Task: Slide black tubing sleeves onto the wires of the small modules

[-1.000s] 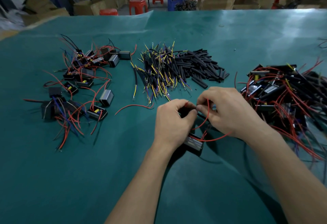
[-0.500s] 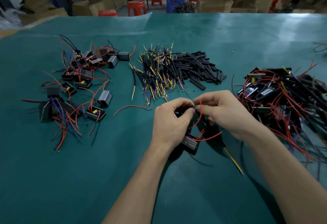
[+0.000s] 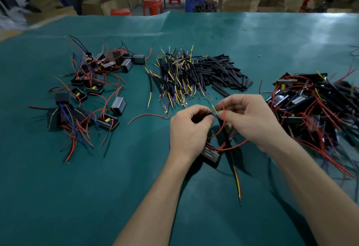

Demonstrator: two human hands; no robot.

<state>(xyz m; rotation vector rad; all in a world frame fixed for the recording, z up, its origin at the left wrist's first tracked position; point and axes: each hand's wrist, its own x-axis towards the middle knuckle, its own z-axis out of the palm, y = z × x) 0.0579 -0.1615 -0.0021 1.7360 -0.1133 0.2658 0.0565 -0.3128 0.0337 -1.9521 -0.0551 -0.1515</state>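
Green worktop [image 3: 58, 197] carrying heap of loose black tubing sleeves [image 3: 219, 72] beyond hands. Left hand [image 3: 189, 131], right hand [image 3: 250, 117] pinching thin wires, fingers curling; small black module [image 3: 210, 153] dangling, half hiding below left hand.

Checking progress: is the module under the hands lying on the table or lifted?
Cannot tell for sure: the module hangs by its red wires below the left hand, low over the table.

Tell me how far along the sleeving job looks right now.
Which side pile is finished is unclear. In hand: left hand and right hand work wires of one small black module. Left: loose black tubing sleeves remain piled on the green table.
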